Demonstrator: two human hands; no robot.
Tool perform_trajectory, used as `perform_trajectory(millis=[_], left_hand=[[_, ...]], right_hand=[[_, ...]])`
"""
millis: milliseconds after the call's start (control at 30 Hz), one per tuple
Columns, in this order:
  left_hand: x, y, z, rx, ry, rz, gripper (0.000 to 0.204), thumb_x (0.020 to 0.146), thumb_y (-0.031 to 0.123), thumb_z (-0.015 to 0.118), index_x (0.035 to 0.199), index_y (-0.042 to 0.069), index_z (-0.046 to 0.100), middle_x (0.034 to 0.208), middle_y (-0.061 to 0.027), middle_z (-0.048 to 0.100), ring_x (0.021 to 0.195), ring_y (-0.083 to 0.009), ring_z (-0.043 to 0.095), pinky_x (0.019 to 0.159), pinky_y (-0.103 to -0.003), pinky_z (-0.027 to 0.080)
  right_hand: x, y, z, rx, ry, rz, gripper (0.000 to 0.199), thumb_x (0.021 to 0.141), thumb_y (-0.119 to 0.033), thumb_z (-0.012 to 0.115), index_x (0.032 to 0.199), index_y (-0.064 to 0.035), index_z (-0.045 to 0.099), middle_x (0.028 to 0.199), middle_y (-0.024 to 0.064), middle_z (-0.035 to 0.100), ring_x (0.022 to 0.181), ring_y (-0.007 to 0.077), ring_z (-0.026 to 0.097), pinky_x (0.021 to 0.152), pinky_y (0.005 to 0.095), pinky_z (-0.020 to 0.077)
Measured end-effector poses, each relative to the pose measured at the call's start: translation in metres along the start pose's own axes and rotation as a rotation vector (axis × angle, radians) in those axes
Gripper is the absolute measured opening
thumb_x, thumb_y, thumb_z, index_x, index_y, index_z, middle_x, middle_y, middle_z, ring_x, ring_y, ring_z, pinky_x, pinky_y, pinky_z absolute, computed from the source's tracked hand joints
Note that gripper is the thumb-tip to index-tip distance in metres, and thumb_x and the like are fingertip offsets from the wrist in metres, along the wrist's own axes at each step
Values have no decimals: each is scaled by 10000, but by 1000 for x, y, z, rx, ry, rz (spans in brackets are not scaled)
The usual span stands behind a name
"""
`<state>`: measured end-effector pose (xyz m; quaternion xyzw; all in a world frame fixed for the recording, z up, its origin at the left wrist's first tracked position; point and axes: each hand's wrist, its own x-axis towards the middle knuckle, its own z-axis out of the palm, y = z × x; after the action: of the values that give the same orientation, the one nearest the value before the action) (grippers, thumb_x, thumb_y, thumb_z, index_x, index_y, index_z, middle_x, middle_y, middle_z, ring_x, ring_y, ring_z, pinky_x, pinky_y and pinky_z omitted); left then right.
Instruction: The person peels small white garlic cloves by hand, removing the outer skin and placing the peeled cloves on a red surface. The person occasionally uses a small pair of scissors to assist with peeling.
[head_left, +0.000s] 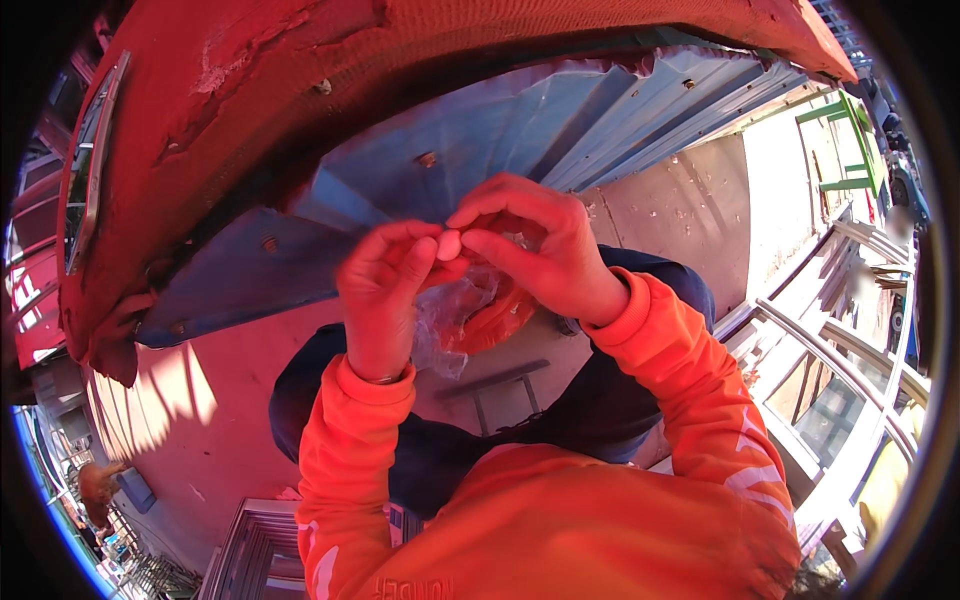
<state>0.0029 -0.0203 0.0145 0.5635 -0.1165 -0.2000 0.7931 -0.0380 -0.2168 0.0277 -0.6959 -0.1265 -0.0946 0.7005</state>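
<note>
A small, pale, rounded lump (pixel 449 245) is pinched between the fingertips of both my hands; its kind cannot be made out. My left hand (pixel 383 280) grips it from the left with thumb and bent fingers. From the other side my right hand (pixel 555 245) closes on it, thumb and forefinger meeting at its edge. Below the hands, between my knees, is a crumpled clear plastic bag (pixel 445 325). An orange-red thing (pixel 500 318) shows beside and behind the bag, partly hidden by it and by my right hand.
Ahead of me, a blue corrugated metal sheet (pixel 450 150) leans under a thick red cover (pixel 240 90). Metal-framed panels (pixel 830 370) lie to the right, near a green frame (pixel 855 150). Stacked frames (pixel 260 550) stand at lower left. A brown animal (pixel 97 485) is at far left.
</note>
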Motion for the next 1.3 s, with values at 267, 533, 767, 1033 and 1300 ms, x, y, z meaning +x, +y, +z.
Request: perform_trajectory(millis=[267, 533, 767, 1033, 1300], left_hand=[[1, -3, 4, -84, 0, 16, 143, 1058, 93, 636, 1168, 4, 653, 1063, -75, 739, 935, -165, 731, 859, -293, 612], [2, -3, 8, -65, 40, 57, 103, 1029, 11, 648, 1127, -22, 648, 1043, -118, 743, 900, -186, 743, 853, -317, 613], [-2, 5, 13, 74, -24, 108, 110, 1050, 14, 609, 1143, -38, 639, 1029, -116, 730, 903, -187, 737, 848, -346, 625], [20, -13, 10, 294, 57, 274, 206, 1107, 138, 558, 1174, -35, 648, 1153, -86, 708, 952, -153, 711, 824, -312, 616], [18, -13, 13, 183, 152, 220, 191, 1097, 142, 585, 1130, -24, 675, 1104, -87, 719, 927, -148, 706, 825, -320, 620]], right_hand=[[-4, 2, 0, 162, 68, 40, 76, 983, 71, 619, 1042, 43, 657, 1154, 104, 626, 986, 148, 685, 859, 289, 574], [-3, -1, -1, 36, 29, 19, 28, 988, 45, 629, 970, 61, 644, 1129, 112, 644, 946, 159, 694, 852, 299, 591], [-2, -4, -7, -166, -33, -46, 57, 945, 30, 632, 986, 65, 649, 1122, 131, 654, 931, 172, 686, 796, 294, 577], [12, 22, 3, 24, 56, -21, 73, 946, 14, 627, 997, 60, 651, 1176, 150, 683, 969, 201, 681, 873, 342, 566], [13, 18, 12, 110, 148, 77, 146, 963, 15, 684, 1103, 51, 672, 1130, 116, 719, 1016, 155, 696, 915, 321, 575]])
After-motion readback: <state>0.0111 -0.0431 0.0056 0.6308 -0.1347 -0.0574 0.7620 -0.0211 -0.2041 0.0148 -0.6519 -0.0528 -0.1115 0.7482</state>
